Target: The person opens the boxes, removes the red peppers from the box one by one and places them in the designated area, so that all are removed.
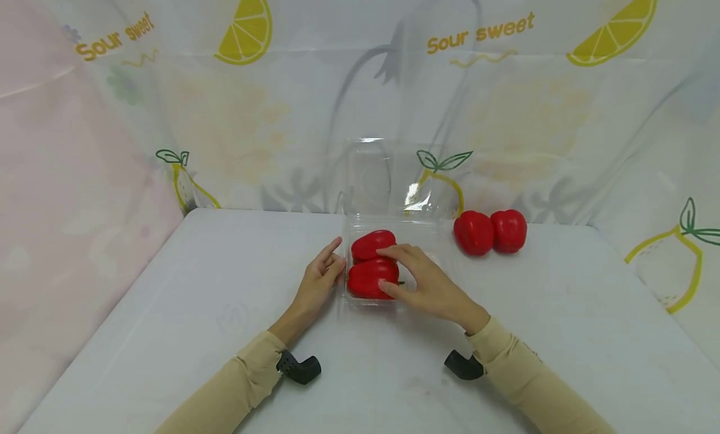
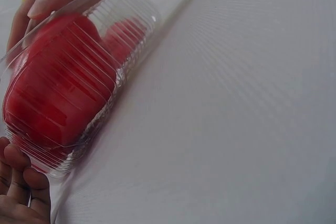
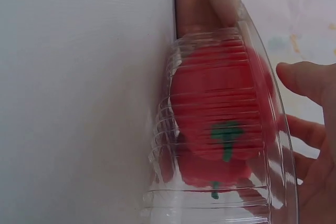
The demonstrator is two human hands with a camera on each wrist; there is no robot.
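Two red bell peppers lie one behind the other in the left part of a clear plastic clamshell box (image 1: pixel 368 302), its lid (image 1: pixel 368 177) raised. My right hand (image 1: pixel 433 290) reaches over them from the right, thumb and fingers spread; the thumb is over the near pepper (image 1: pixel 368 277) and a finger over the far pepper (image 1: pixel 371 243). Whether the thumb presses is unclear. Beside the box's left wall is my left hand (image 1: pixel 317 284), its index finger pointing away from me; its fingertips meet the box's edge in the left wrist view. Green stems (image 3: pixel 227 132) show through the wall.
Two more red peppers, a left one (image 1: pixel 474 232) and a right one (image 1: pixel 509 231), sit side by side on the white table (image 1: pixel 197 309), right of the box near the back edge. A printed curtain (image 1: pixel 315 109) hangs behind the table.
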